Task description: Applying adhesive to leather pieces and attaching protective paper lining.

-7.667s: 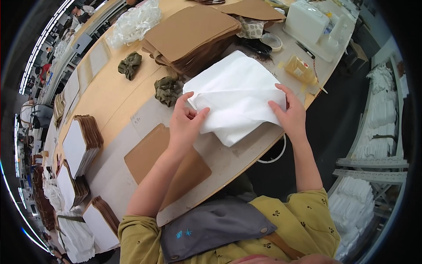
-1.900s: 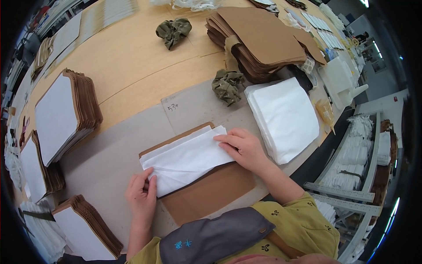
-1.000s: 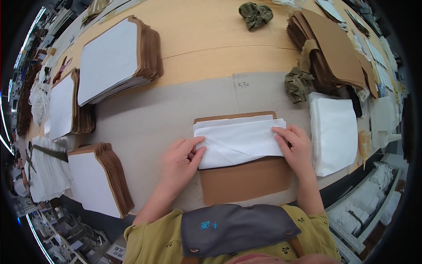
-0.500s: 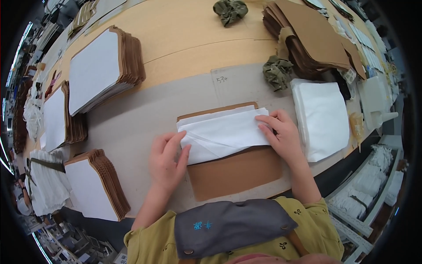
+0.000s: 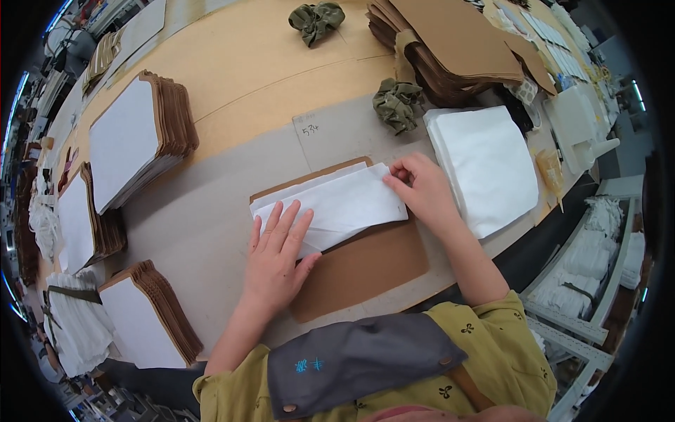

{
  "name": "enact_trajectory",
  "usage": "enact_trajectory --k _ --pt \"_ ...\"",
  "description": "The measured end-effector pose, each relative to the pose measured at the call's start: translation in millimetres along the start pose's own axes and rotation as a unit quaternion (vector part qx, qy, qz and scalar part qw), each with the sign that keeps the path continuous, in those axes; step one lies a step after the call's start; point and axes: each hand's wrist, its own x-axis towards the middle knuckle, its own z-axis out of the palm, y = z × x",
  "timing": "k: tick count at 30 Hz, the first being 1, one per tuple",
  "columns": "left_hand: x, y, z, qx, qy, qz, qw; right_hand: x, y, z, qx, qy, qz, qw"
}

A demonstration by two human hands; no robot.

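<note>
A folded white sheet, cloth or paper, lies over a brown board on the table in front of me. The board shows below it and as a thin strip along its far edge. My left hand rests on the left part of the sheet, palm down with fingers spread. At the sheet's far right corner, my right hand pinches the edge between thumb and fingers. A diagonal crease shows near my left fingertips.
A white stack lies to the right, below brown boards and a crumpled green cloth. Brown board stacks topped with white sheets stand on the left. Another green cloth bundle sits far back. A metal rack stands lower right.
My left hand has gone from holding the sheet's left edge to lying flat on it. My right hand has closed on the far right corner. The whole view has shifted.
</note>
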Motion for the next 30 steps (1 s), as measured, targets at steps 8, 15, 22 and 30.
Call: enact_trajectory --k 8,15,22,30 --pt "-23 -17 -1 -0.083 0.089 -0.060 0.991 -20 -24 -17 0.109 -0.020 -0.002 0.994" --pt "-29 -21 -7 -0.155 0.154 -0.070 0.973 -36 -21 -30 0.214 -0.062 0.041 0.974" --pt "64 28 -27 -0.051 0.047 0.096 0.993 -33 -21 -34 0.221 -0.087 -0.004 0.971" --pt "141 40 0 -0.203 -0.195 0.183 0.942 -38 -24 -34 0.225 -0.010 -0.053 0.973"
